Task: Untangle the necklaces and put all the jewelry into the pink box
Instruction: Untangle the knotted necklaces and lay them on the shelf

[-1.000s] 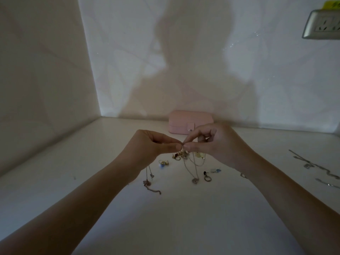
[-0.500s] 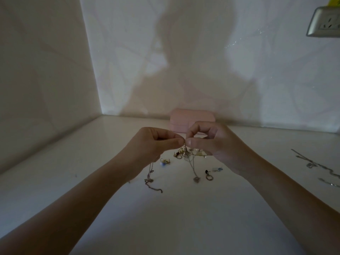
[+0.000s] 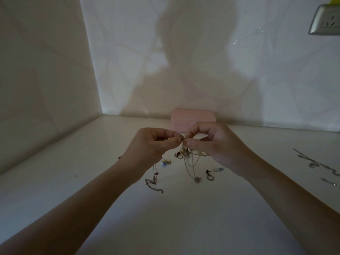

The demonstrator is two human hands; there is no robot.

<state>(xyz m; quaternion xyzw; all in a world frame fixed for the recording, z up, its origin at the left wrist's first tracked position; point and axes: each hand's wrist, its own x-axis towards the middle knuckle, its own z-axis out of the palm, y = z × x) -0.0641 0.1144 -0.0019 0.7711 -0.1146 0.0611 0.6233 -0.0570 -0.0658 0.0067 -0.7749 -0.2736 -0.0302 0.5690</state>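
My left hand (image 3: 152, 144) and my right hand (image 3: 211, 144) meet fingertip to fingertip above the white table, both pinching the tangled necklaces (image 3: 189, 159). Thin chain loops hang below my hands, one ending in a small pendant (image 3: 197, 179). Another chain (image 3: 153, 181) drops from my left hand and trails on the table. The closed pink box (image 3: 184, 116) stands behind my hands against the back wall, partly hidden by them.
Small earrings (image 3: 165, 161) and a ring piece (image 3: 210, 176) lie on the white table (image 3: 165, 218) under my hands. More silver chains (image 3: 316, 163) lie at the right. Walls close the table at the left and back. A wall socket (image 3: 325, 21) is upper right.
Both hands rose slightly and stayed joined at the fingertips; the hanging chains lifted with them. The view tilted a little.
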